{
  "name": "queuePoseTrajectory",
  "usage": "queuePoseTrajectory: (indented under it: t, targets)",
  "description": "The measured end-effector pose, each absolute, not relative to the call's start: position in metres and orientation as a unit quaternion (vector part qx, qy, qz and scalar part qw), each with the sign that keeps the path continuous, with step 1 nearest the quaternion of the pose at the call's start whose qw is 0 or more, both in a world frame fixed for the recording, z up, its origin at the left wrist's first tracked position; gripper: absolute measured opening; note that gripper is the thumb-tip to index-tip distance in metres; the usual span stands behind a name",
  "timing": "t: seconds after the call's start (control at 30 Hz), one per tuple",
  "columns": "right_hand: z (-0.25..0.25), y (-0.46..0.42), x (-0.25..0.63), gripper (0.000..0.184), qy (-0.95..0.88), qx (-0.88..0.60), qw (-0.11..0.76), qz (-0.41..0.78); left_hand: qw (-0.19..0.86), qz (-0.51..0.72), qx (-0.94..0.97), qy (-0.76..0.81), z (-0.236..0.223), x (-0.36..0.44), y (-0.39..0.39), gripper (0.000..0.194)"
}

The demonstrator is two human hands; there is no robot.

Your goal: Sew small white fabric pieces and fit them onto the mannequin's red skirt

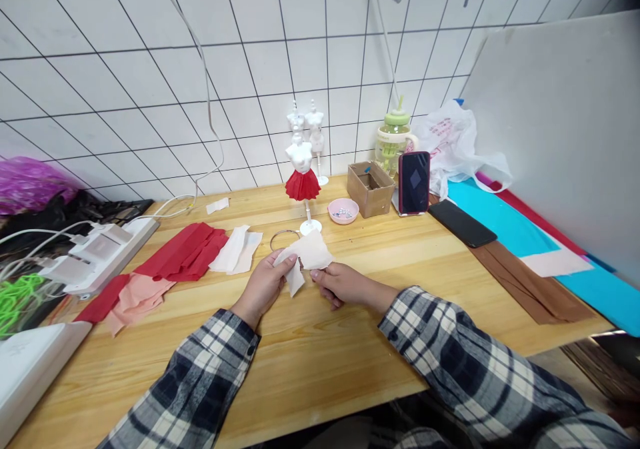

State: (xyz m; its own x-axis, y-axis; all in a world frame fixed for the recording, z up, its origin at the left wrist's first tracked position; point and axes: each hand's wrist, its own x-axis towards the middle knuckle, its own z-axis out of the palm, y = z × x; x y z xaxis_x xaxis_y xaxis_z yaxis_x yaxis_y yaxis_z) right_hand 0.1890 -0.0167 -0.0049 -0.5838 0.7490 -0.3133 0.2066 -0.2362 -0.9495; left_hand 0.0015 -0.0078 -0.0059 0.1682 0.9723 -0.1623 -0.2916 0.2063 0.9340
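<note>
A pale pink piece of thin cloth [316, 252] is raised just above the table, with a split between its wider right part and a narrow hanging strip. My left hand [265, 281] pinches its left side between thumb and fingers. Close to the cloth's lower right edge, my right hand [337, 282] is closed with its fingers curled. A small dark sliver shows in the split near my right thumb; what that hand grips is mostly hidden. Behind the cloth lies a thin metal ring [271, 241]. Just beyond stands a small white mannequin [300, 156] in a red pleated skirt [303, 185].
Red cloth [183, 252] and white pieces [237, 249] lie left, near a power strip [107, 252]. At the back are a pink bowl [343, 211], cardboard box [371, 189], bottle [393, 142] and propped phone [414, 182]. Brown cloth [530, 286] and a black phone [463, 222] lie right.
</note>
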Motion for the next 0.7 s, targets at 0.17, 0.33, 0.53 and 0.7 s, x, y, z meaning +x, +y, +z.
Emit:
queuePoseTrajectory:
  t: [0.17, 0.33, 0.53, 0.7]
  targets:
    - [-0.0015, -0.0171, 0.1887, 0.033, -0.576, -0.424, 0.195, 0.672, 0.65, 0.481, 0.406, 0.425, -0.0075, 0.0003, -0.0072, 0.029]
    - [0.0019, -0.0185, 0.1881, 0.035, -0.582, -0.426, 0.189, 0.666, 0.667, 0.453, 0.427, 0.409, -0.0107, -0.0012, -0.007, 0.032]
    - [-0.0002, -0.0184, 0.1888, 0.04, -0.578, -0.426, 0.191, 0.669, 0.673, 0.435, 0.442, 0.403, -0.0099, -0.0025, -0.0084, 0.029]
    - [-0.0019, -0.0178, 0.1895, 0.039, -0.583, -0.418, 0.196, 0.669, 0.679, 0.423, 0.444, 0.403, -0.0087, -0.0021, -0.0088, 0.029]
